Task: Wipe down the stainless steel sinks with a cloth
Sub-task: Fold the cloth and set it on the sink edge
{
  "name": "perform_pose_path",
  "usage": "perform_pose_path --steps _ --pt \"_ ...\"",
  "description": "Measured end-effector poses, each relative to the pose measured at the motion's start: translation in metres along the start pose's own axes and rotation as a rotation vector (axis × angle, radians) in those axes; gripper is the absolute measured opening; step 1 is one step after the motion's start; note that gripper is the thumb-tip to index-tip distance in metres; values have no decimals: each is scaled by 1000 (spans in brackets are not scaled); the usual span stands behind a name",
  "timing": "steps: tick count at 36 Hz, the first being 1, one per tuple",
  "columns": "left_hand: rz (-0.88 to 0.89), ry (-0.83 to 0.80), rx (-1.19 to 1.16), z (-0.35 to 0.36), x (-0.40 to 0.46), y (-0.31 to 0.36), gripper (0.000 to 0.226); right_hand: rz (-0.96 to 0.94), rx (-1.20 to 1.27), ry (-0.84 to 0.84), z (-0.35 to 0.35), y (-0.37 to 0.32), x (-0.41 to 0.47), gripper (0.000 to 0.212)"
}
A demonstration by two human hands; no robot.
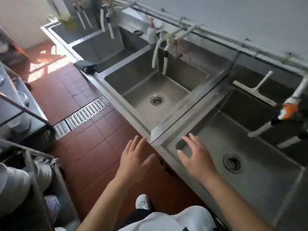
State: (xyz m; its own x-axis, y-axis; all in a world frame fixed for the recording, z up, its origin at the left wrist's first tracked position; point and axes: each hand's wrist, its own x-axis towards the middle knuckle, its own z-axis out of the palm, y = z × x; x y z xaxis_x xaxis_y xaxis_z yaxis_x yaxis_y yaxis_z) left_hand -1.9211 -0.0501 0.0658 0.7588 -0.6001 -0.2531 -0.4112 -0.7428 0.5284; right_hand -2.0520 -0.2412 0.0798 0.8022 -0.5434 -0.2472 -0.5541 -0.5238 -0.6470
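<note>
Both hands are spread and grasp nothing: left hand [135, 157] over the red tile floor [93, 130], right hand [195, 157] above the nearest sink [266, 189]; a dark cloth [85, 66] lies on a farther rim

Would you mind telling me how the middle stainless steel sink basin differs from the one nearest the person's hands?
The middle stainless steel sink basin has white hoses dangling into it; the nearest stainless steel sink basin has a white squeegee resting on its far rim. The open right hand hovers over the nearest basin's corner, while no hand is over the middle one. Both have a round drain and look empty.
</note>
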Motion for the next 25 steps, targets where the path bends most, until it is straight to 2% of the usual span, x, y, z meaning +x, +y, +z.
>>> perform_pose_path --steps 6,13,19,25 --pt "-179 39 -87 -68 6 -118 76 -96 -8 -170 100 -116 37 62" --pt "-282 105 -254 -135 43 -206 75 -140 -44 -238 133 -209 112 60" --pt "-356 114 -304 -182 115 -278 76 -131 -77 -278 183 -260 213 59" --pt "-436 92 -218 -253 220 -356 75 -142 -12 -278 231 -341 348 59"
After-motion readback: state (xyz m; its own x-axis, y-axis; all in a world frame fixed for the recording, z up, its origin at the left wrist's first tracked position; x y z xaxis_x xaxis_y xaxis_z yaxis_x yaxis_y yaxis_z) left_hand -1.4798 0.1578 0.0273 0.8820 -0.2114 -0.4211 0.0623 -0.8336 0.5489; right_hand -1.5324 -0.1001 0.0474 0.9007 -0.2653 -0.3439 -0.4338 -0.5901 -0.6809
